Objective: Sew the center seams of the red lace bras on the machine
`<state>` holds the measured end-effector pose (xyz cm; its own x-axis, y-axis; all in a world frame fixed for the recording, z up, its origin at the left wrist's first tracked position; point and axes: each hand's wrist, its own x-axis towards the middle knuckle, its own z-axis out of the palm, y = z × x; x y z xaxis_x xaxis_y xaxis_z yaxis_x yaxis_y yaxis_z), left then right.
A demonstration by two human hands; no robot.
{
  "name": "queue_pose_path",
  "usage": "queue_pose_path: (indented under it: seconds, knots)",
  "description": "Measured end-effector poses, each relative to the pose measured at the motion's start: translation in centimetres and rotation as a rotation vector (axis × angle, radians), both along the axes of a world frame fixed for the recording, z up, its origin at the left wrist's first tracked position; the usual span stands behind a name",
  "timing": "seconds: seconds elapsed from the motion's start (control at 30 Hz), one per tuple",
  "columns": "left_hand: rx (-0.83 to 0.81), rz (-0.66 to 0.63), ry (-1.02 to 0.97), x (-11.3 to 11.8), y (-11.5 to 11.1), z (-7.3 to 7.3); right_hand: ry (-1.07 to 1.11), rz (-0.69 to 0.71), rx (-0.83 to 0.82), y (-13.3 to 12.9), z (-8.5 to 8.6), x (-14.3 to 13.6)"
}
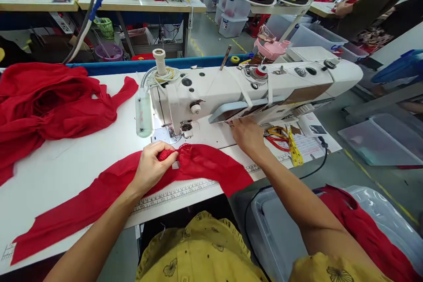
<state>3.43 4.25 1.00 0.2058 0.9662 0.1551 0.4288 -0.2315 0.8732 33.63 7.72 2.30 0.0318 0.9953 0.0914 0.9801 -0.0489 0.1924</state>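
Observation:
A long red fabric strip (211,163) lies across the front of the white sewing table, with a gathered lacy part near its middle. My left hand (153,165) pinches that gathered part, just in front of the needle area (172,132). Under the arm of the white sewing machine (211,83), my right hand (247,134) reaches in beside a grey-blue device strapped to the machine (247,108). Its fingertips are partly hidden there, so what they hold, if anything, cannot be made out.
Bunched red fabric (59,110) covers the table's left side. Right of my right hand lie orange-handled scissors (277,134), a yellow tape measure (294,150) and papers. A plastic bin (274,224) with red fabric stands at lower right. A person's hand (343,9) shows at upper right.

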Motion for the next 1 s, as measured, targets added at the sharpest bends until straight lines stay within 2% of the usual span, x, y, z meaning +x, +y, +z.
queue_pose_path:
  seconds: [0.1, 0.17, 0.33, 0.4, 0.47, 0.53, 0.6, 0.77, 0.87, 1.0]
  knots:
    - [0.105, 0.038, 0.067, 0.1, -0.1, -0.4, -0.042, 0.034, -0.03, 0.1, -0.2, 0.1]
    - [0.234, 0.083, 0.162, 0.1, -0.2, -0.6, -0.072, 0.043, -0.026, -0.3, 0.1, -0.1]
    - [0.566, 0.191, 0.405, 0.3, -0.7, -0.9, -0.085, -0.035, 0.075, -3.2, 2.7, -0.4]
    - [0.647, 0.192, 0.434, 0.5, -0.9, -0.9, 0.096, -0.036, 0.054, -4.9, 3.7, -1.3]
    - [0.714, 0.203, 0.444, 0.6, -1.1, -0.9, 0.432, 0.093, -0.043, -6.7, 4.0, -3.1]
    - [0.757, 0.215, 0.451, 0.7, -1.3, -0.7, 0.716, 0.232, -0.163, -8.1, 3.5, -5.3]
    - [0.768, 0.214, 0.447, 0.7, -1.4, -0.6, 0.784, 0.284, -0.199, -8.9, 2.5, -7.6]
    - [0.79, 0.196, 0.454, 0.6, -1.7, -0.4, 0.622, 0.378, -0.123, -8.7, 0.4, -10.6]
    - [0.825, 0.208, 0.5, 0.5, -1.7, -0.3, 0.555, 0.381, -0.114, -8.3, 0.4, -10.8]
    - [0.861, 0.202, 0.544, 0.6, -1.7, -0.2, 0.58, 0.402, -0.14, -8.4, 1.1, -10.4]
